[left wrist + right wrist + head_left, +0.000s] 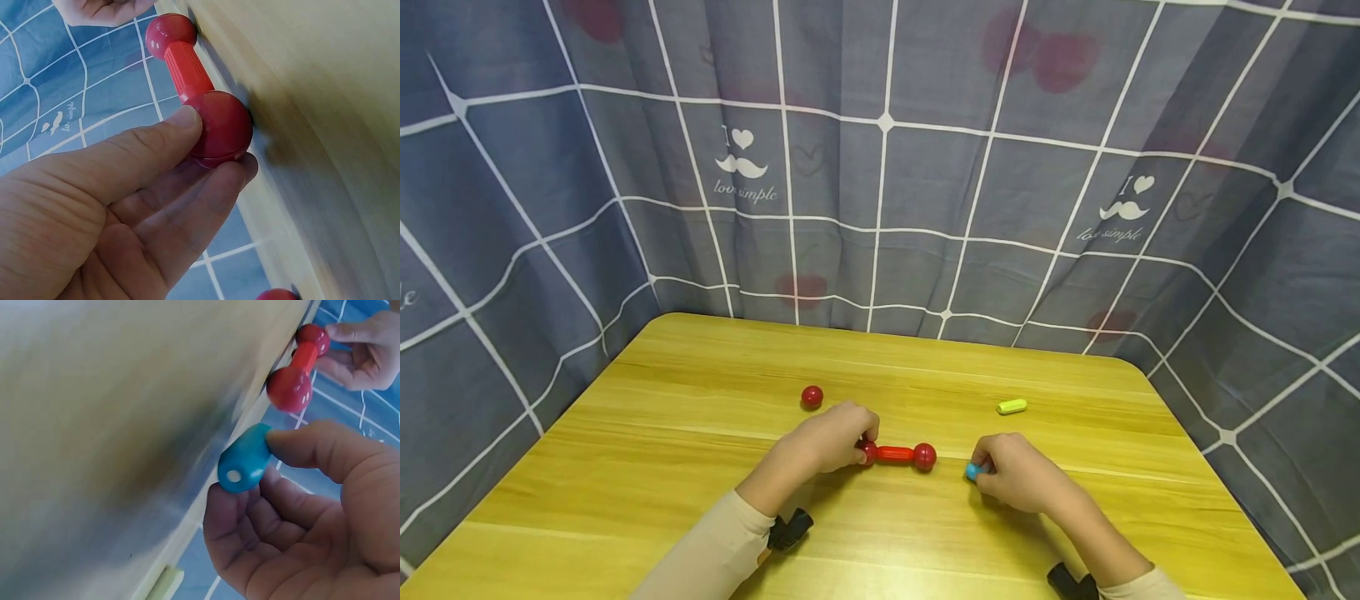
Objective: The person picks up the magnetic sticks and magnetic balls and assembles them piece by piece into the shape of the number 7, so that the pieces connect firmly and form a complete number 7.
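My left hand (838, 435) pinches one red ball (225, 128) between thumb and fingers. A ribbed red rod (895, 454) joins that ball to a second red ball (925, 457), making a dumbbell shape low over the wooden table. Right of it, my right hand (1018, 471) pinches a short blue rod (245, 457) with a pale round spot on its end. In the head view the blue rod sits a small distance from the dumbbell's right ball, and most of it is hidden by the fingers.
A loose red ball (812, 397) lies on the table (700, 367) beyond my left hand. A yellow-green rod (1012, 407) lies beyond my right hand. Behind the table hangs a blue-grey checked curtain (850, 167). Black wrist devices (790, 531) show at both wrists.
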Motion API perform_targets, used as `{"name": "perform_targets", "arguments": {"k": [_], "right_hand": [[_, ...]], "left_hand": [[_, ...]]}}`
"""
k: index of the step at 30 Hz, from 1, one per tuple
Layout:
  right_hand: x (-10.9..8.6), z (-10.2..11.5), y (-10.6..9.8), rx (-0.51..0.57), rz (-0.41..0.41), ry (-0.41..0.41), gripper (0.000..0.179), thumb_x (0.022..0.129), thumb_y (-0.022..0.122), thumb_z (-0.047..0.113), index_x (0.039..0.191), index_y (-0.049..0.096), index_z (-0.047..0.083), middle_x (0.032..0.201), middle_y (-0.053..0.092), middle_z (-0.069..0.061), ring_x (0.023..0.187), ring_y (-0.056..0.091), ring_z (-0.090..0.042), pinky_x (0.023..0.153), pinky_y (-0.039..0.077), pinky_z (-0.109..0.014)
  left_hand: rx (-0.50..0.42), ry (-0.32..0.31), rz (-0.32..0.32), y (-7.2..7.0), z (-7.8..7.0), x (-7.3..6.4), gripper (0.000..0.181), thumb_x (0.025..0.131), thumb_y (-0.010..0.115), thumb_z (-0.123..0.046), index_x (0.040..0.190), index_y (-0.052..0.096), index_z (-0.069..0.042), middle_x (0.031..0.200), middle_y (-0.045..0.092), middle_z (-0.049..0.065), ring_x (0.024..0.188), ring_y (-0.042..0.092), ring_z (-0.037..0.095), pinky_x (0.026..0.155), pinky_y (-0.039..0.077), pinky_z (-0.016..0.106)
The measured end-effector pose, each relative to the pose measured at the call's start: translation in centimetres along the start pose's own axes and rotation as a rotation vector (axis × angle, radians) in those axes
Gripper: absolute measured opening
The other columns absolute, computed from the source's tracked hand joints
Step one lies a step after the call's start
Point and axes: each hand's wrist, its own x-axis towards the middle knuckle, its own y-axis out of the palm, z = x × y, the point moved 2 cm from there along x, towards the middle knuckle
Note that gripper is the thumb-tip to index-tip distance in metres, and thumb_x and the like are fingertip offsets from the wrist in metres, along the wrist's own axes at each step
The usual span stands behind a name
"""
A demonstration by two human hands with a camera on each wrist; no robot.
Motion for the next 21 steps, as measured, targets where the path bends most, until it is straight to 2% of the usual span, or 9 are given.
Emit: {"name": "perform_targets", "arguments": {"k": [8,17,21], "right_hand": [[0.1,1.1,0.8,0.139,-0.001,0.033,0.003,0.088,0.069,0.011,0.085,0.067,0.009,0.075,0.061,0.006,0.064,0.057,-0.012,0.056,0.049,-0.027],[0.2,1.7,1.7,0.426,0.085,0.119,0.008,0.088,0.069,0.01,0.092,0.068,0.003,0.079,0.062,-0.005,0.07,0.057,-0.018,0.056,0.05,-0.029],[0.3,2.0,2.2,0.56,0.117,0.161,0.01,0.089,0.068,0.008,0.095,0.068,0.0,0.083,0.062,-0.009,0.072,0.06,-0.02,0.062,0.053,-0.033]], "left_hand": [[0.013,0.005,0.0,0.0,0.0,0.1,0.014,0.08,0.079,-0.005,0.082,0.066,-0.009,0.073,0.056,-0.007,0.069,0.05,0.011,0.066,0.045,0.024],[0.017,0.0,0.005,0.2,0.2,0.1,0.013,0.081,0.079,-0.006,0.083,0.066,-0.009,0.073,0.055,-0.008,0.069,0.05,0.011,0.066,0.045,0.024],[0.027,0.009,0.002,0.2,0.2,0.1,0.014,0.08,0.079,-0.006,0.084,0.066,-0.009,0.074,0.056,-0.007,0.07,0.051,0.011,0.067,0.046,0.024]]}}
